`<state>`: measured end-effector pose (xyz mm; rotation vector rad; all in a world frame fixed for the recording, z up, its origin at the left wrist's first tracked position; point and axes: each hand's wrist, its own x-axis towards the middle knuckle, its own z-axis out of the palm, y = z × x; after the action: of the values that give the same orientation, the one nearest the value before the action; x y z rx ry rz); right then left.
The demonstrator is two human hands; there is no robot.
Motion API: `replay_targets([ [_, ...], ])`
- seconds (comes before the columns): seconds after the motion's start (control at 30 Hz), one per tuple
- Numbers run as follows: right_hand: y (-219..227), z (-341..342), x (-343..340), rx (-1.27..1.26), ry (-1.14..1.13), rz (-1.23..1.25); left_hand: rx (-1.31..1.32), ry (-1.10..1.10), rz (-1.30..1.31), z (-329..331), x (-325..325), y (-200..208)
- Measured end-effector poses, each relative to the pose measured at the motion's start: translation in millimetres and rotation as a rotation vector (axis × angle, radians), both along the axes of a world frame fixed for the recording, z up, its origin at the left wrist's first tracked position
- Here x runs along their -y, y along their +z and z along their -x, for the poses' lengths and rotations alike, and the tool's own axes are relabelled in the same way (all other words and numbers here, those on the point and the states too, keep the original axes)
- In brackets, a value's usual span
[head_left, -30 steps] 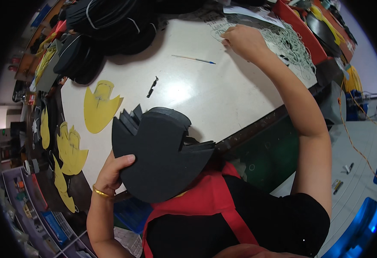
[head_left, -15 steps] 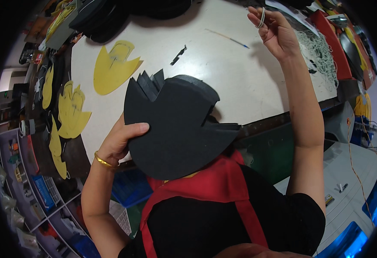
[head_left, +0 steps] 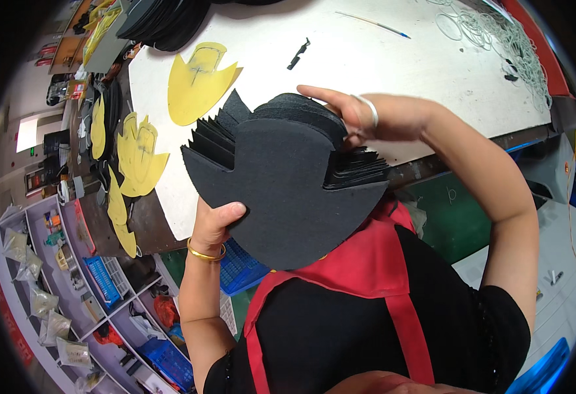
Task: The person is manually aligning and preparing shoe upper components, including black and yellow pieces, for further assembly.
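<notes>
A thick stack of black cut sheets (head_left: 288,190), with pointed side flaps and a rounded tab, is held above the table's near edge. My left hand (head_left: 219,223) grips its left side, thumb on the front face and the other fingers hidden behind. At the stack's upper right edge is my right hand (head_left: 373,118), index finger stretched out and other fingers bent. A white rubber band (head_left: 370,110) loops round the fingers of that hand. The side flaps are fanned apart in layers.
On the white table (head_left: 268,72) lie yellow templates (head_left: 199,82), a pen (head_left: 373,25), a small black strip (head_left: 299,54) and a heap of pale rubber bands (head_left: 498,39). More black stacks (head_left: 166,23) stand at the far left. A compartment shelf (head_left: 84,282) is at lower left.
My right hand has come down from the far right of the table to the stack's upper right edge. The stack's layers have spread more. The view has shifted.
</notes>
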<state>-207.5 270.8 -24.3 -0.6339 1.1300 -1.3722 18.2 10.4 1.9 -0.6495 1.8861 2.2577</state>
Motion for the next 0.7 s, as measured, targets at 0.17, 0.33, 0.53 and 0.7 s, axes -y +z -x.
replay_targets([
  [0.17,34.9,-31.6,9.9,-0.442,-0.163,-0.16,0.068,0.085,-0.001,1.0,-23.8,17.2],
  [0.33,21.1,-24.7,29.6,-0.15,-0.155,-0.158,-0.178,-0.106,0.979,18.1,-12.7,38.0],
  [0.53,10.6,-25.5,45.6,-0.468,0.026,0.072,-0.92,-0.814,1.549,109.2,-46.7,86.1],
  [0.7,31.8,-25.4,47.0,-0.438,0.153,-0.11,-1.069,-1.008,1.378,146.4,-32.4,75.4],
])
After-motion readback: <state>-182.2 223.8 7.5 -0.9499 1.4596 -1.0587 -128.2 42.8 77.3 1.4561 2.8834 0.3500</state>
